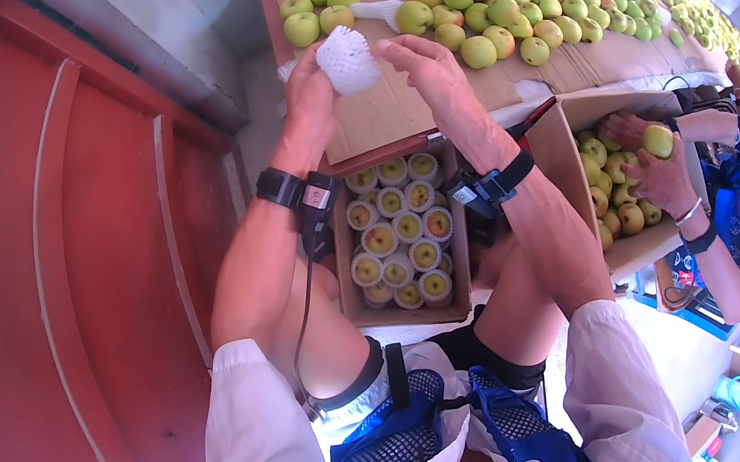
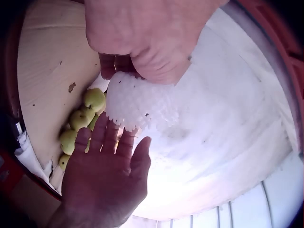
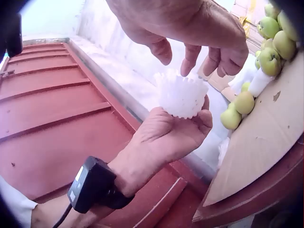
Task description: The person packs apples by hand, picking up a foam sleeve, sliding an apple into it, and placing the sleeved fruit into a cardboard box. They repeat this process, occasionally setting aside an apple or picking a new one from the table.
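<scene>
Your blue mesh vest filled the bottom centre of the frame. At upper centre, your left hand gripped a white foam net, and your right hand spread its fingers just beside it; contact there could not be told. Beyond, at centre, a carton held netted apples. Loose apples covered a cardboard-topped table toward the upper right.

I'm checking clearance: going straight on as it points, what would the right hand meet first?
The right hand would likely meet the white foam sleeve in the left hand; the gap is hard to judge.
</scene>
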Available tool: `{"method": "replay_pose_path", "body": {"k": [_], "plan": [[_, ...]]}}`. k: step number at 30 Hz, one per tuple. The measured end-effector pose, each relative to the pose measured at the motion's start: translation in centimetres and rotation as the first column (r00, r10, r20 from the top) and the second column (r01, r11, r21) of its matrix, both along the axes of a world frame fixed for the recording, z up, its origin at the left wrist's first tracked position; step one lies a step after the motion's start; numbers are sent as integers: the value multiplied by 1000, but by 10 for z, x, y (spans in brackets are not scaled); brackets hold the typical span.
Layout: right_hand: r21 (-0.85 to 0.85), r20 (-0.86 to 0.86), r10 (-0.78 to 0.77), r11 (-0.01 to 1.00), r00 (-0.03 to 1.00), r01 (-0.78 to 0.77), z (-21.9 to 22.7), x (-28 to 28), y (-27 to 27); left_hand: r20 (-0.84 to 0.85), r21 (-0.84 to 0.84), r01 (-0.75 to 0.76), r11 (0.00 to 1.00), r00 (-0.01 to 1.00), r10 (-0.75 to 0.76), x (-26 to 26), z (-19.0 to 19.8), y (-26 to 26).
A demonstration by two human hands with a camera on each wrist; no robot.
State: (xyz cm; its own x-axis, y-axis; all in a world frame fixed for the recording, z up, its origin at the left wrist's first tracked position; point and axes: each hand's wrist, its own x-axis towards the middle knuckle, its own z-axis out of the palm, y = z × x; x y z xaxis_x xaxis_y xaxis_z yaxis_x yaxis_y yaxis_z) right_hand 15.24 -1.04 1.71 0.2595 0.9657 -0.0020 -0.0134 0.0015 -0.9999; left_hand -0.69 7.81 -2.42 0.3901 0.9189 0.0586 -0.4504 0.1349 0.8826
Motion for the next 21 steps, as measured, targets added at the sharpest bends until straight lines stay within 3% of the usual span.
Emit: {"method": "replay_pose_path", "body": {"k": [7, 10, 13, 16, 19, 21], "plan": [[172, 106, -21, 985, 994, 3, -17, -5, 8, 128, -38, 65, 997, 990, -60, -3, 7, -4], [118, 163, -9, 993, 987, -10, -7, -9, 3, 116, -11, 44, 999, 992, -42, -2, 6, -3], [127, 68, 79, 988, 995, -87, 6, -12, -1, -82, 79, -35, 996, 996, 41, -1, -3, 3], [144, 140, 9, 989, 990, -29, -21, -12, 7, -269, 188, -115, 975, 949, 164, 0, -5, 2], [6, -1, 186, 982, 982, -186, -11, -5, 3, -417, 402, -111, 909, 862, 289, 5, -1, -4], [15, -73, 176, 984, 982, -176, -8, 0, 0, -472, 434, -112, 894, 817, 332, 4, -3, -7]]}}
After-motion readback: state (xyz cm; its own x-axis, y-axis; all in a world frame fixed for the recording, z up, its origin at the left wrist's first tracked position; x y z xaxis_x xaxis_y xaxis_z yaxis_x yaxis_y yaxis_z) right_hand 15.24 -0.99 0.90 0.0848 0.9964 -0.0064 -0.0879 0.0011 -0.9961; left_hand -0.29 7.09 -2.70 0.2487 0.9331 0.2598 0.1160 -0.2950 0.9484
